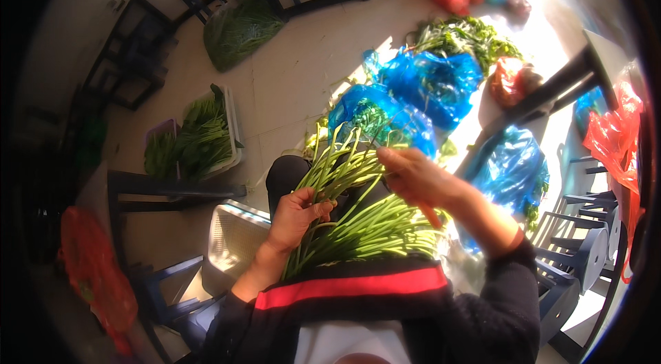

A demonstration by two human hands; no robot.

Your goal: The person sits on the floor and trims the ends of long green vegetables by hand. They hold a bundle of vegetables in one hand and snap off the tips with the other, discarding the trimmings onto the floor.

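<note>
My left hand [301, 215] is closed around a bunch of long green vegetable stems [343, 167], whose pale upper ends fan up and to the right. My right hand [413, 174] is at those ends, thumb and forefinger pinched together by the thin tips; something orange, perhaps a handle, shows under its fingers. Whether a stem is between the fingertips is too small to tell. A larger heap of green stems [384, 229] lies across my lap, below both hands. Blue plastic bags with greens [369, 113] stand on the floor just beyond my knees.
An empty white plastic basket [237, 235] sits left of my legs. Farther left are a white crate [235, 126] of leafy greens and a bag of greens [240, 33]. Loose greens [467, 38] lie ahead. Table legs [542, 87] and stools [588, 255] stand to the right.
</note>
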